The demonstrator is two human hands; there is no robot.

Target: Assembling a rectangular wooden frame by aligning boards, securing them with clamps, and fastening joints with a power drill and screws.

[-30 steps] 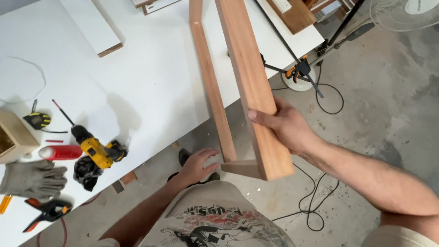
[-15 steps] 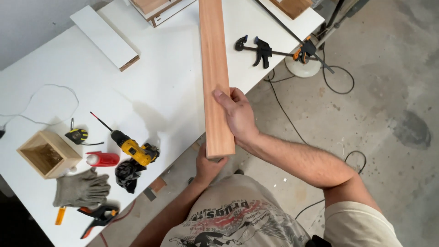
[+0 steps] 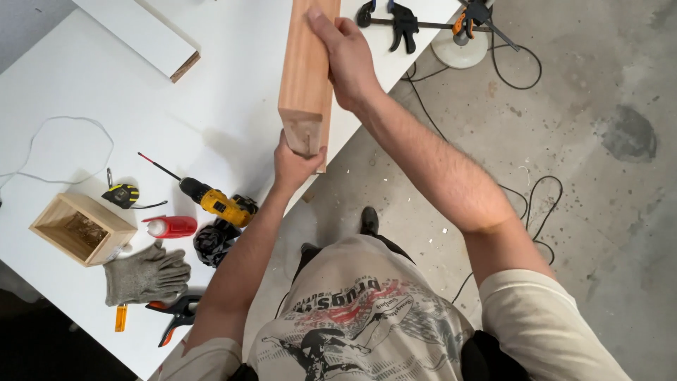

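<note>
Hands both on the beam (image 3: 307,67), which is raised above the table (image 3: 92,92) edge; your left hand (image 3: 296,164) cups its near end from below, fingers curled shut; your right hand (image 3: 345,60) wraps its right side further up, closed firm. Step judged: carrying or positioning the beam; any set-down calls for keeping clear of the drill (image 3: 218,204) and clamp (image 3: 395,21).

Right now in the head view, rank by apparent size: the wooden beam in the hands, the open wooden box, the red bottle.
1. Wooden beam, though nearness to the camera inflates it.
2. Open wooden box.
3. Red bottle, clearly smallest.
</note>
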